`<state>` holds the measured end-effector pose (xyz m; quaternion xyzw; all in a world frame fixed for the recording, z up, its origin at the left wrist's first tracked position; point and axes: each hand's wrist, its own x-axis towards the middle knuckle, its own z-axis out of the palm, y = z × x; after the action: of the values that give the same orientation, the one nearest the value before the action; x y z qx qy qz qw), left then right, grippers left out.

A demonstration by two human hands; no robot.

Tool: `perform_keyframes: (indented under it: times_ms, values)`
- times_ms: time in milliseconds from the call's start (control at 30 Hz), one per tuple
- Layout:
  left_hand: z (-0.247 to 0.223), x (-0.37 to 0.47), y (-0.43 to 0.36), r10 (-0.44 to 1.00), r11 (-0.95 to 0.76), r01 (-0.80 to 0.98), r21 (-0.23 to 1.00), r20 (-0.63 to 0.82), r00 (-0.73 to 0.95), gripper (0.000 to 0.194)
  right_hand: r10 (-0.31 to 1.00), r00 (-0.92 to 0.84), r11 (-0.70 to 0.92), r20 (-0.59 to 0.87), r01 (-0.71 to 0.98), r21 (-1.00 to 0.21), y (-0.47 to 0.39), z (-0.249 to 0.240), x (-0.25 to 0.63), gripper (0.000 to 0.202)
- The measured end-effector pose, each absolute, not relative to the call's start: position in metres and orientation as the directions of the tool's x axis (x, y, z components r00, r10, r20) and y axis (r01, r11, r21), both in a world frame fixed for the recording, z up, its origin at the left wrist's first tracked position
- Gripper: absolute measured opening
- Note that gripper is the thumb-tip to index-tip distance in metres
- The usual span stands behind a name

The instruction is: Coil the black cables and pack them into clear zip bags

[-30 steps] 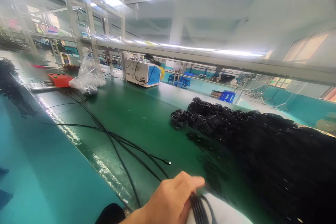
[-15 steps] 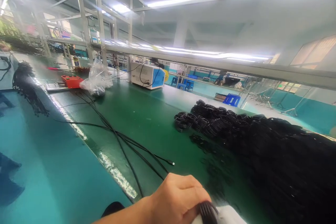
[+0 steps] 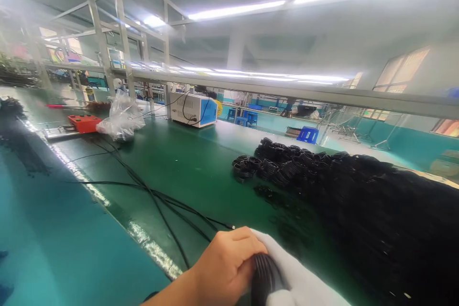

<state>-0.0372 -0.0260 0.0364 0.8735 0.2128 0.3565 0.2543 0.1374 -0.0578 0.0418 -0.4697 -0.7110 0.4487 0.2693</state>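
Note:
At the bottom of the view my bare left hand point(image 3: 229, 258) is closed around a coil of black cable point(image 3: 264, 272). My right hand point(image 3: 301, 277), covered in white, is on the coil's other side, its fingers curled against it. The coil's lower part is cut off by the frame. Just beyond my left hand, loose black cables point(image 3: 172, 203) run along the green table point(image 3: 186, 167), one ending in a small plug point(image 3: 232, 227). On the right lies a large pile of coiled black cables point(image 3: 322, 186).
Farther along the table are a red box with buttons point(image 3: 85, 123), a clear plastic bag point(image 3: 122, 117) and a white-and-blue machine point(image 3: 193, 109). A long metal shelf beam point(image 3: 287, 90) crosses above the table. Dark cable bundles point(image 3: 21, 138) hang over the left edge.
The view has turned slightly right. My right hand has come up into view, and more of the coil shows between my hands. My left hand still grips it.

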Motion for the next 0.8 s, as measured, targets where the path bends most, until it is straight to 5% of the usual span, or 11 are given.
perform_keyframes:
  times_ms: [200,433,800]
  values:
    - [0.034,-0.035,-0.024,0.700,-0.664,0.322,0.674,0.410,0.585,0.027,0.923,-0.384,0.119,0.029,0.214,-0.969,-0.044,0.030,0.120,0.039]
    - [0.037,-0.027,-0.021,0.872,-0.387,0.377,0.841,0.201,0.446,0.023,0.841,-0.537,-0.255,-0.060,-0.296,-0.921,-0.043,0.027,0.126,0.037]
    - [0.033,-0.018,-0.010,0.887,-0.425,0.526,0.736,0.224,0.404,0.011,0.871,-0.485,-0.273,-0.086,-0.332,-0.903,-0.039,0.007,0.127,0.034]
